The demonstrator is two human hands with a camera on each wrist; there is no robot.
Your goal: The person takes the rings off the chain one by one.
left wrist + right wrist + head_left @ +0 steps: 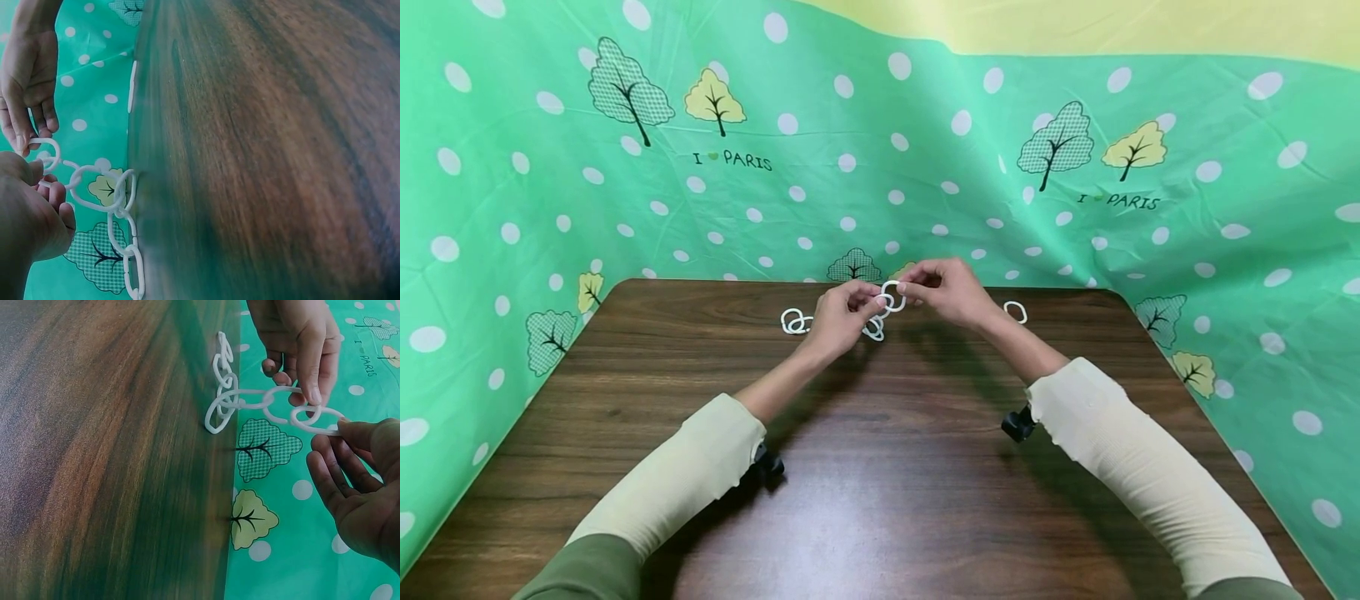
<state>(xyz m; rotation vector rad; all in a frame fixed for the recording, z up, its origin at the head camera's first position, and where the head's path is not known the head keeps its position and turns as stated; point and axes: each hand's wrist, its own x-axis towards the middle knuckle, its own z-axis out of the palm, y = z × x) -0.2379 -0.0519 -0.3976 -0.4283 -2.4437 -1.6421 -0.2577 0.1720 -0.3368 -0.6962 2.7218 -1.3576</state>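
Over the table's far edge, my left hand (pixel 838 318) pinches a white plastic link (pixel 284 389) near the end of a chain. My right hand (pixel 951 290) pinches a second white oval link (pixel 319 431) between thumb and forefinger. In the right wrist view, these two links overlap and look hooked through each other. From the left hand, the rest of the white link chain (pixel 94 205) hangs down and trails along the tabletop to the left. Part of it is hidden behind the left hand in the head view.
A single loose white link (pixel 1015 302) lies on the dark wood table (pixel 880 467), right of the right hand. A green dotted cloth (pixel 820 150) with tree prints hangs behind the table's far edge and along both sides.
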